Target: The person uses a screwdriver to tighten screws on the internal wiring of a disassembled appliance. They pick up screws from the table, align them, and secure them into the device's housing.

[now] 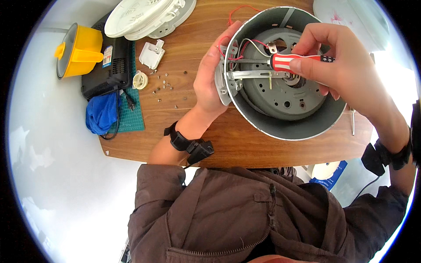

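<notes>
Screwdriver [283, 62] pinched in right hand [346, 65], left hand [208, 81] clasping metal shell [280, 129], I judge this a screw-turning step, next needing steady alignment.

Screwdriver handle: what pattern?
Screwdriver handle: red and white stripes, white stars on a dark end; best seen in the head view.

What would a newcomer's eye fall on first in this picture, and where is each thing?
First, probably the screwdriver with its red-and-white striped handle, held in the right grip over the large round metal pot at upper right. Next, the bright yellow cup at upper left, then the small screws scattered on the wooden table between cup and pot.
</notes>
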{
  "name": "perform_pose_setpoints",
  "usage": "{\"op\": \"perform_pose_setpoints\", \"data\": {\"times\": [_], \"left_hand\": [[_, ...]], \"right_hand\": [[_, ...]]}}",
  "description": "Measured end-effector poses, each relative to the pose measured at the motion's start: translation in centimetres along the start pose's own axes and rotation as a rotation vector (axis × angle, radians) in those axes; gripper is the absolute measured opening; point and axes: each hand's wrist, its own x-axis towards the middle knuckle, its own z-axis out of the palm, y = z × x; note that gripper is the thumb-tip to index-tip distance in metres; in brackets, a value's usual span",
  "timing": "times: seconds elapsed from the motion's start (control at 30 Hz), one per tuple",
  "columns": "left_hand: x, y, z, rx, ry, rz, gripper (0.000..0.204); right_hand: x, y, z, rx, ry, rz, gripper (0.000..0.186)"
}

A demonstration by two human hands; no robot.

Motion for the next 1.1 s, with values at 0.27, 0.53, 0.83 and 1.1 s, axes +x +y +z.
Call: {"op": "perform_pose_setpoints", "data": {"times": [0.27,0.53,0.83,1.1], "left_hand": [[0.1,0.0,0.1,-0.014,0.052,-0.026,0.069],[0.2,0.0,0.0,-0.016,0.05,-0.004,0.07],[0.3,0.0,0.0,-0.083,0.076,-0.007,0.067],[0.1,-0.1,0.3,-0.023,0.026,0.069,0.066]], "right_hand": [[1.3,2.4,0.4,-0.219,0.213,-0.558,0.02],[0.1,4.0,1.7,-0.753,0.435,-1.098,0.036],[0.5,3.5,1.8,-0.634,0.379,-0.997,0.016],[1.6,0.2,0.2,-0.036,-0.007,-0.122,0.019]]}}
